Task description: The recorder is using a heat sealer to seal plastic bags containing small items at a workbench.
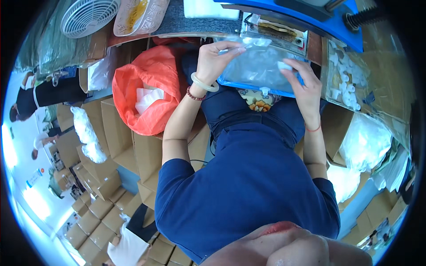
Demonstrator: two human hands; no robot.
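Note:
My left hand pinches a small clear plastic piece between thumb and fingertips; its exact kind is hard to make out. In my right hand a small white plastic piece sits between thumb and index finger. Both hands are raised over a blue-rimmed tray in front of my lap, which holds a heap of clear plastic. The two held pieces are apart. Just beyond the hands, at the table edge, is a metal fixture under a blue machine frame.
An open red bag with white material inside stands left of my left arm. Right of the tray, a carton holds several small white plastic parts. White baskets stand far left. Cardboard boxes and other people are around.

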